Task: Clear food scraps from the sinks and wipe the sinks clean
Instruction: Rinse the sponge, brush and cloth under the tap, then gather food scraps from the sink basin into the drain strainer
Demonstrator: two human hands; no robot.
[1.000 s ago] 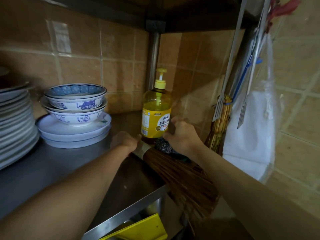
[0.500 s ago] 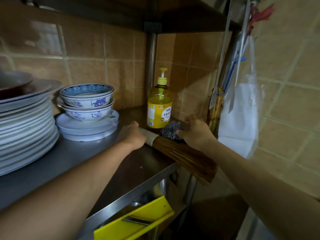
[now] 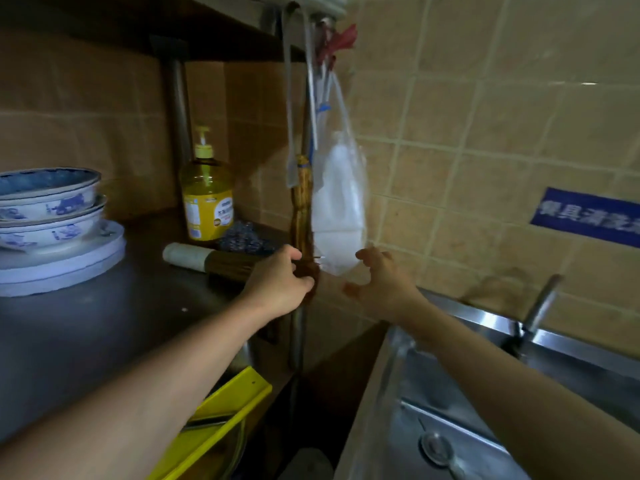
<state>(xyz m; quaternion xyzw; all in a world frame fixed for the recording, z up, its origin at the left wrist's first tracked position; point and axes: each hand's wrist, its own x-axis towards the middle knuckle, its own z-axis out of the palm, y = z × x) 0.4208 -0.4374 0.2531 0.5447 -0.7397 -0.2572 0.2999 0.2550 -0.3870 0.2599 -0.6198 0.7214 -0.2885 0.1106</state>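
The steel sink (image 3: 460,403) lies at the lower right, with its drain (image 3: 435,447) showing and a faucet (image 3: 540,306) at the back. My left hand (image 3: 277,284) curls its thumb and fingers round the lower end of a brown bamboo brush (image 3: 300,206) that hangs from the rack. My right hand (image 3: 379,280) hovers just under a hanging clear plastic bag (image 3: 341,209), fingers spread and holding nothing. On the shelf lie a second brush with a white handle (image 3: 185,253), a steel wool ball (image 3: 242,237) and a yellow dish soap bottle (image 3: 207,202).
Blue-and-white bowls (image 3: 48,202) sit stacked on white plates (image 3: 62,268) at the shelf's left. A yellow plastic piece (image 3: 228,417) sticks out below the shelf edge. A blue sign (image 3: 588,216) is on the tiled wall. Metal utensils hang beside the bag.
Both hands left the shelf brush and the steel wool and moved right. The left now grips the hanging brush; the right opened under the bag. My view swung right, revealing the sink.
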